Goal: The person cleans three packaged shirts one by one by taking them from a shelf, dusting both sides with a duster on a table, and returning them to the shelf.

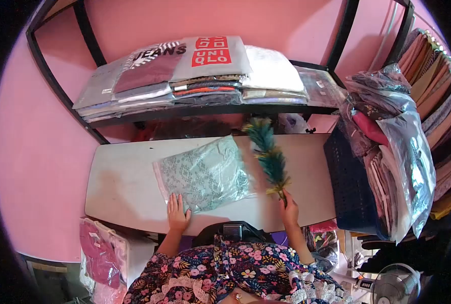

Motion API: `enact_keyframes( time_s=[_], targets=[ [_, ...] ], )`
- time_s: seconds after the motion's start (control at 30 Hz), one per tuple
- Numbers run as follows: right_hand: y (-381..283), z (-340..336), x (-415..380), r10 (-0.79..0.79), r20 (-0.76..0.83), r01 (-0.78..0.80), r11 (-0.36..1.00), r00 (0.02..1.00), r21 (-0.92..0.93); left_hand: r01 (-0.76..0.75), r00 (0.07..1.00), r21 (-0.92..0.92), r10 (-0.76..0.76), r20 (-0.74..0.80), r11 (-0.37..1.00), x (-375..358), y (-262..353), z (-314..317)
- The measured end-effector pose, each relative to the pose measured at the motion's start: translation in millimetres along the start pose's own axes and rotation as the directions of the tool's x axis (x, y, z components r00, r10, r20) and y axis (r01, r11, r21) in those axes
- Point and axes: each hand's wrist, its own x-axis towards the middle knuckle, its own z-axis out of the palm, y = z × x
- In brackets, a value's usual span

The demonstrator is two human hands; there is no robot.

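Note:
On the white table [119, 192] lies a clear plastic bag with a folded pale green patterned garment [200, 175] inside, set at a slant. My left hand [177, 213] rests flat at the bag's near left corner, fingers stretched out. To the right of the bag, my right hand [290, 210] is wrapped round the handle of a feather duster [272, 162]. Its green, yellow-tipped head points away from me over the table and looks slightly blurred. A narrow gap separates the duster from the bag.
A black-framed shelf [149, 110] behind the table carries stacks of bagged clothes [205, 66]. At the right end stands a dark blue basket [346, 182] heaped with bagged garments. Clothes hang on a rack [433, 76] beyond it. A fan [398, 283] stands at lower right.

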Motion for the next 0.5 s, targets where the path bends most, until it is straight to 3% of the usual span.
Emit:
enact_keyframes(
  time_s=[0.03,0.1,0.2,0.23,0.3,0.43,0.5],
  targets=[
    [-4,0,-5,0.006,0.000,-0.006,1.000,1.000,-0.008,-0.003,1.000,-0.006,0.003,0.007,1.000,-2,-2,1],
    [-16,7,-11,-0.179,0.078,0.172,0.981,0.981,0.093,-0.028,0.999,-0.032,0.027,-0.040,0.999,-1,-4,4],
    [-34,14,-25,-0.364,0.296,0.322,0.929,0.883,0.181,0.005,1.000,-0.054,-0.006,-0.014,0.999,-2,0,-2],
    [-38,18,-28,-0.366,0.395,0.341,0.930,0.843,0.136,0.001,1.000,-0.064,-0.003,-0.029,0.998,-2,-1,-2],
    [-45,20,-36,-0.207,0.557,0.324,0.939,0.805,-0.119,0.015,1.000,-0.069,-0.016,-0.025,0.998,-5,-1,1],
    [-27,23,-37,-0.180,0.422,0.241,0.966,0.889,-0.097,-0.004,0.999,-0.049,0.001,-0.053,0.999,-1,-3,2],
    [-21,20,-33,-0.082,0.340,0.139,0.980,0.937,-0.144,-0.014,0.997,-0.050,0.010,-0.071,0.999,0,-5,1]
  ],
)
